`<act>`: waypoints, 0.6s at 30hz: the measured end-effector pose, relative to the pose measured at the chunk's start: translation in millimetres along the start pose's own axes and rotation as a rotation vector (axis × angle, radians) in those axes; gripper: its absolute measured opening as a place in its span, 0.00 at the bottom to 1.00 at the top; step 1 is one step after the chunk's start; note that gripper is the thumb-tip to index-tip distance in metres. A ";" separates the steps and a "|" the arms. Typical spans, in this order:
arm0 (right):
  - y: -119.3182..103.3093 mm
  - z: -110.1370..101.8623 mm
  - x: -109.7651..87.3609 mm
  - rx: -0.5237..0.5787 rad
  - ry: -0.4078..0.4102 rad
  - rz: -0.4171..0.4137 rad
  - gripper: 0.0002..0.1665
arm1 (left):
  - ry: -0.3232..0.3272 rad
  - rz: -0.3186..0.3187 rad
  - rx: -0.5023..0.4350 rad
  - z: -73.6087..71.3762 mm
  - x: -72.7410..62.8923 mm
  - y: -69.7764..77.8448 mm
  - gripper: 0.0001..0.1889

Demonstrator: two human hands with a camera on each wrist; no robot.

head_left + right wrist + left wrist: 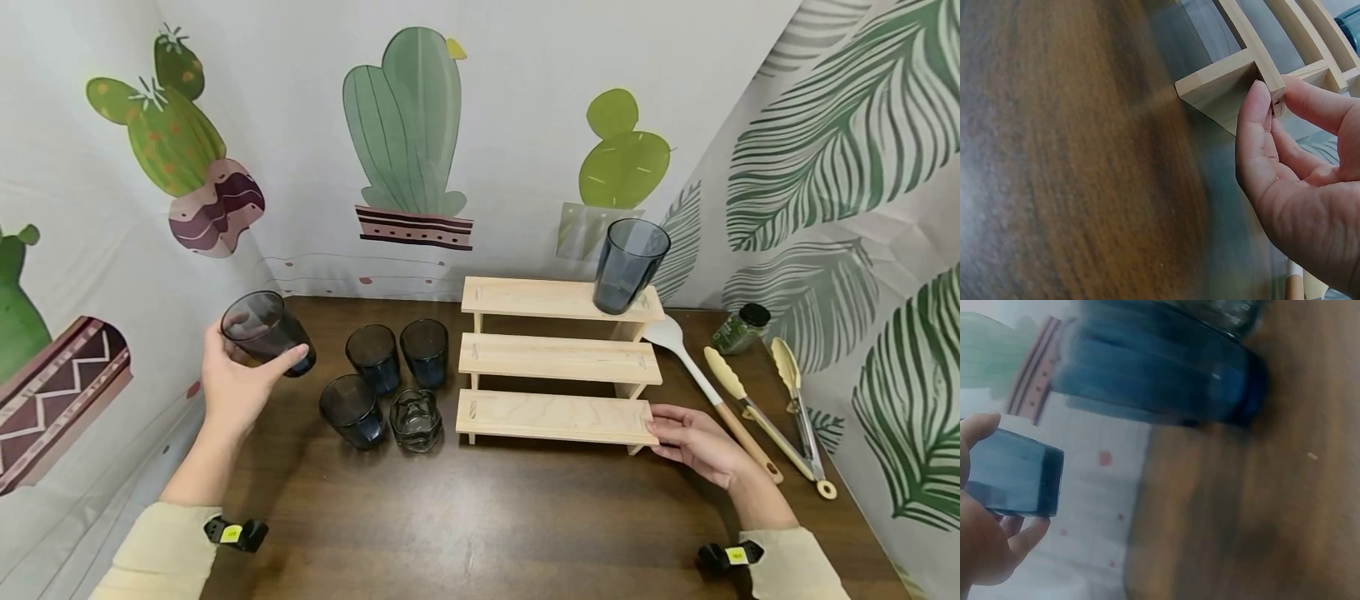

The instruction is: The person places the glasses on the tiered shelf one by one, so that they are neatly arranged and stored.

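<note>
My left hand point(238, 387) grips a dark tinted drinking glass point(273, 333), held tilted above the table at the left. In the left wrist view the fingers and thumb wrap this glass point(1013, 472) from both sides. My right hand point(697, 442) pinches the right end of the lowest step of a three-step wooden shelf point(555, 417). Thumb and fingertips meet on the board's corner in the right wrist view point(1300, 156). Another tinted glass point(630, 267) stands on the right of the top step.
Three tinted glasses point(372, 358) and a small wavy glass cup point(416, 421) stand left of the shelf. To its right lie a white spatula point(693, 367) with a wooden handle, two pairs of tongs point(757, 408) and a dark-lidded jar point(741, 329). A printed curtain point(517, 100) hangs behind.
</note>
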State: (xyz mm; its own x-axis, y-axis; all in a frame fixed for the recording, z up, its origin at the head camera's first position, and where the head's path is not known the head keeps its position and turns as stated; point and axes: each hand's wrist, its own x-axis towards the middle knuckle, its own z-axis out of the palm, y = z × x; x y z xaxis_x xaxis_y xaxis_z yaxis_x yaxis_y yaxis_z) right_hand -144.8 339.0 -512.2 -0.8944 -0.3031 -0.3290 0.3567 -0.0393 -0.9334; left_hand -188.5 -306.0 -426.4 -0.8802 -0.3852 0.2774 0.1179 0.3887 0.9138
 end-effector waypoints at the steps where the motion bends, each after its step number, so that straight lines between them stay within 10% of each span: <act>1: 0.3 0.1 0.4 0.001 0.004 0.003 0.22 | -0.003 0.001 -0.028 0.5 1.1 4.6 0.50; 18: 1.8 0.5 -0.5 0.007 -0.005 -0.005 0.18 | -0.214 0.104 -0.071 51.1 10.3 78.3 0.48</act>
State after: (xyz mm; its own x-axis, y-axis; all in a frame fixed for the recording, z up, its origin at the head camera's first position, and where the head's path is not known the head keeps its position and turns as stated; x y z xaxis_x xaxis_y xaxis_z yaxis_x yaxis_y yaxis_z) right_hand -143.6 338.6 -513.6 -0.8946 -0.3081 -0.3238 0.3543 -0.0473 -0.9339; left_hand -211.8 -236.8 -367.1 -0.9381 -0.1573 0.3086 0.2381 0.3543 0.9043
